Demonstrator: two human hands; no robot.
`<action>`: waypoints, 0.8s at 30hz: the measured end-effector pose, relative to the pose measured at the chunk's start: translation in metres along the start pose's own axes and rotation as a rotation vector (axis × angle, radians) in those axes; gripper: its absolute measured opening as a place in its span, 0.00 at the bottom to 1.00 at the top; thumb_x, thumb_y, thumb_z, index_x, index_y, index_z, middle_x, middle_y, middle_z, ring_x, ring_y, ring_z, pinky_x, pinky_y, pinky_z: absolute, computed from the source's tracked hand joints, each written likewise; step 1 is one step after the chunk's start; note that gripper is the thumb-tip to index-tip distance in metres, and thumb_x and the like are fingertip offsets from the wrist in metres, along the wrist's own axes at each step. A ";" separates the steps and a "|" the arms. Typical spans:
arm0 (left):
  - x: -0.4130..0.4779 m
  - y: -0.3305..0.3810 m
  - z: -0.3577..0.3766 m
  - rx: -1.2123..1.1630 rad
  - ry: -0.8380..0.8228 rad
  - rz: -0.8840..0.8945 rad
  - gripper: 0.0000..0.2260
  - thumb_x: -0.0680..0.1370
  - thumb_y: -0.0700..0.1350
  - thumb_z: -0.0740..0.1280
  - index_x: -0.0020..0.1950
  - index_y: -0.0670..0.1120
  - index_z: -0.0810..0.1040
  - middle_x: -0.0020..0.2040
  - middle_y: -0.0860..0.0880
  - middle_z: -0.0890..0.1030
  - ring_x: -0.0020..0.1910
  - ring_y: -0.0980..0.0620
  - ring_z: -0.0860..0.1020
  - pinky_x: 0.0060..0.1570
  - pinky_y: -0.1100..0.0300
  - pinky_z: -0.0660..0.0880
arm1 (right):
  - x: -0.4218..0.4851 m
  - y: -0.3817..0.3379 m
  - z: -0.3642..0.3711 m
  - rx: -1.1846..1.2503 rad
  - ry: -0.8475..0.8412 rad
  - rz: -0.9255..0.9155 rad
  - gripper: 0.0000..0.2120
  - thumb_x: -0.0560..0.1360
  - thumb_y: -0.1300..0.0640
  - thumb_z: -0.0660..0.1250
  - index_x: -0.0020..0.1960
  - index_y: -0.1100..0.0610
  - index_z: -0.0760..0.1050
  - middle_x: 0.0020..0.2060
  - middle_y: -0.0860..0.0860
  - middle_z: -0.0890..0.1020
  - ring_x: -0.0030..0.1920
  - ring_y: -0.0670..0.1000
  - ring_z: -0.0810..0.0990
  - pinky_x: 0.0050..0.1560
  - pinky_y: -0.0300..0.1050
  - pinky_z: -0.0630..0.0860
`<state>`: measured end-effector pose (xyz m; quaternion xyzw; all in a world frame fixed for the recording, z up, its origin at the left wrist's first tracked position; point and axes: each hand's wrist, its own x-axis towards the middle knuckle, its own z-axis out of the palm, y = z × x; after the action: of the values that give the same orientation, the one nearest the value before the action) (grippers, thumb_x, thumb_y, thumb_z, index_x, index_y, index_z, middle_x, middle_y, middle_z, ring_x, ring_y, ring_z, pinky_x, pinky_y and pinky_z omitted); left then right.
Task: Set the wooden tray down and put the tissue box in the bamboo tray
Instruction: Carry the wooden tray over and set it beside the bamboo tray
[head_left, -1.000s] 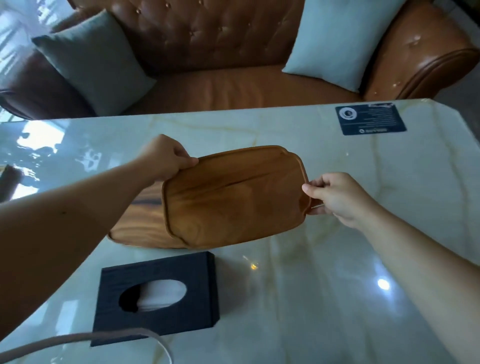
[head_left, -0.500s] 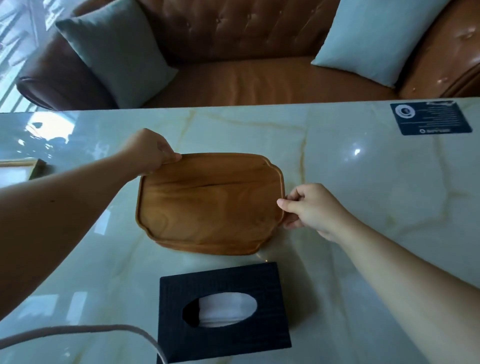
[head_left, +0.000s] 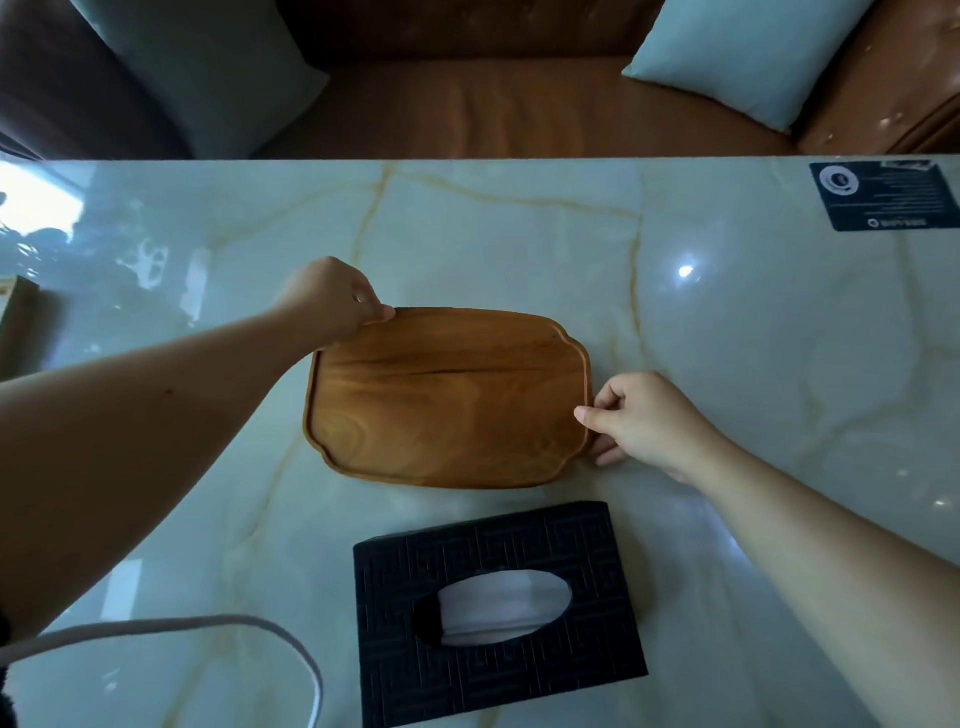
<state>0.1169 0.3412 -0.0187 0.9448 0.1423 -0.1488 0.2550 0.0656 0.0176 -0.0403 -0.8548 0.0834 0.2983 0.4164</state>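
Wooden tray: smooth grained board, scalloped corners, raised rim, flat on glossy veined marble table. Left hand pinches far-left rim; right hand pinches right rim. Tissue box: black, embossed lattice texture, oval slot showing white tissue, just beside tray's near edge, not touching.

My left arm covers the wooden tray's near-left corner. Far left of the tray, a wooden object is cut by the frame edge. Right of the tray, the dark card runs off-frame, its print too small to read.
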 end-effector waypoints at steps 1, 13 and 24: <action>0.002 -0.001 0.000 0.005 0.003 0.010 0.10 0.71 0.51 0.74 0.43 0.45 0.85 0.46 0.46 0.80 0.44 0.45 0.77 0.45 0.53 0.75 | 0.000 -0.001 0.000 -0.017 -0.002 0.002 0.09 0.75 0.60 0.70 0.39 0.63 0.74 0.33 0.59 0.83 0.32 0.55 0.85 0.38 0.56 0.85; -0.002 -0.011 0.013 0.061 0.077 0.060 0.08 0.73 0.52 0.71 0.44 0.48 0.84 0.43 0.47 0.79 0.46 0.44 0.77 0.48 0.50 0.77 | 0.006 -0.009 0.000 -0.292 -0.069 -0.047 0.11 0.75 0.53 0.69 0.39 0.58 0.74 0.33 0.57 0.85 0.32 0.54 0.86 0.43 0.57 0.84; -0.055 -0.067 0.012 -0.122 0.221 -0.152 0.24 0.73 0.59 0.69 0.62 0.46 0.75 0.51 0.47 0.82 0.48 0.43 0.80 0.53 0.46 0.77 | 0.012 -0.006 -0.009 -0.117 0.076 -0.048 0.13 0.73 0.48 0.72 0.43 0.59 0.79 0.34 0.55 0.85 0.34 0.56 0.86 0.44 0.58 0.84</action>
<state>0.0412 0.3802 -0.0387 0.9247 0.2493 -0.0535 0.2828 0.0813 0.0154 -0.0390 -0.8902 0.0610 0.2601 0.3691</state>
